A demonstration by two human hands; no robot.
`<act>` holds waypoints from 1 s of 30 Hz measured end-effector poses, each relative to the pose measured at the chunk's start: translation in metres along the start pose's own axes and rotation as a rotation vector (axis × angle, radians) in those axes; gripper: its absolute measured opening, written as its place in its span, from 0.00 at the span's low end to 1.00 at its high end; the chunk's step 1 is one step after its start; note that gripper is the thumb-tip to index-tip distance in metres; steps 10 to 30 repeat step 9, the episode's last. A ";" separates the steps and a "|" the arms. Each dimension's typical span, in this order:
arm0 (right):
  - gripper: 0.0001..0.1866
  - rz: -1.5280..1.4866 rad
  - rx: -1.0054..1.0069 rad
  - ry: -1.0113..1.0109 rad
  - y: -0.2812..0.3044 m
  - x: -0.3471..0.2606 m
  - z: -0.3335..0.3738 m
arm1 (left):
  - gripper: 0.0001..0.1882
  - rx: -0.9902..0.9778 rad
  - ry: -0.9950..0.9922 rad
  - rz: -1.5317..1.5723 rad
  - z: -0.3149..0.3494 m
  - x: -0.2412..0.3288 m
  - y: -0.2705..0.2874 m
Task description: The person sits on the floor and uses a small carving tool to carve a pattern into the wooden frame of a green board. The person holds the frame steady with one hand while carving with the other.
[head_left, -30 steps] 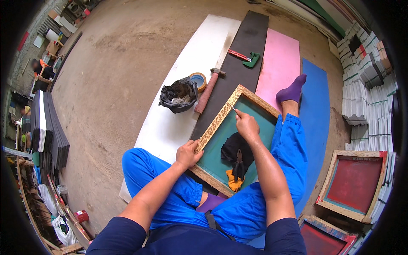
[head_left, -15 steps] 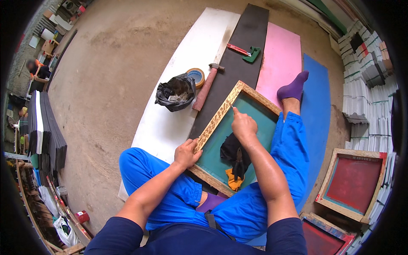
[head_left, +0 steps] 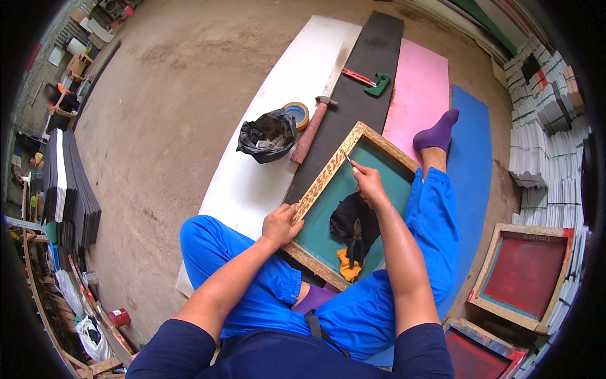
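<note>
A wooden screen frame [head_left: 323, 173] with teal mesh [head_left: 328, 213] lies tilted across my lap and the boards. Its left bar is covered in dark specks or marks. My left hand [head_left: 281, 225] grips that bar near its lower end. My right hand [head_left: 371, 184] pinches a thin, pointed tool [head_left: 349, 158], its tip at the inner edge of the marked bar; the tool's kind is unclear. Inside the frame, a black cloth [head_left: 346, 215] lies on the mesh, with dark pliers [head_left: 357, 238] on it and an orange-yellow cloth piece [head_left: 347, 268] beside them.
Ahead lie a hammer [head_left: 310, 134], a tape roll [head_left: 298, 115], a black plastic bag [head_left: 267, 137], a red cutter [head_left: 358, 77] and a green tool [head_left: 377, 85], on white, black, pink and blue boards. Red-mesh frames [head_left: 522, 274] and stacked white sheets [head_left: 548, 136] stand right. Another person [head_left: 63, 98] is far left.
My right hand has drawn back slightly to the right and down from the marked bar, showing more of the thin tool. The left hand keeps its grip; the view has shifted a little.
</note>
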State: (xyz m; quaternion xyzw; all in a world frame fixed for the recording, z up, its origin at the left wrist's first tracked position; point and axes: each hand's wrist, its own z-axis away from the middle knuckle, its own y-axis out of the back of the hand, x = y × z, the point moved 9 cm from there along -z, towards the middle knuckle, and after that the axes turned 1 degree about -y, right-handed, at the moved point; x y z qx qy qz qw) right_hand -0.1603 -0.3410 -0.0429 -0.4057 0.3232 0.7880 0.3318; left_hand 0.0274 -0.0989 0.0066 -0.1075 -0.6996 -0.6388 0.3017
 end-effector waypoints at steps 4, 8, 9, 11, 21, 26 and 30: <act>0.20 -0.509 -0.164 -0.500 -0.020 -0.013 0.029 | 0.28 -0.006 0.031 -0.044 0.006 -0.012 0.000; 0.27 -0.259 -0.106 -0.262 -0.012 0.000 0.008 | 0.29 -0.008 0.029 -0.033 0.005 -0.011 -0.005; 0.30 -0.104 -0.067 -0.132 -0.012 0.002 0.005 | 0.29 -0.013 0.031 -0.033 0.004 -0.011 -0.005; 0.30 -0.104 -0.067 -0.132 -0.012 0.002 0.005 | 0.29 -0.013 0.031 -0.033 0.004 -0.011 -0.005; 0.30 -0.104 -0.067 -0.132 -0.012 0.002 0.005 | 0.29 -0.013 0.031 -0.033 0.004 -0.011 -0.005; 0.30 -0.104 -0.067 -0.132 -0.012 0.002 0.005 | 0.29 -0.013 0.031 -0.033 0.004 -0.011 -0.005; 0.30 -0.104 -0.067 -0.132 -0.012 0.002 0.005 | 0.29 -0.013 0.031 -0.033 0.004 -0.011 -0.005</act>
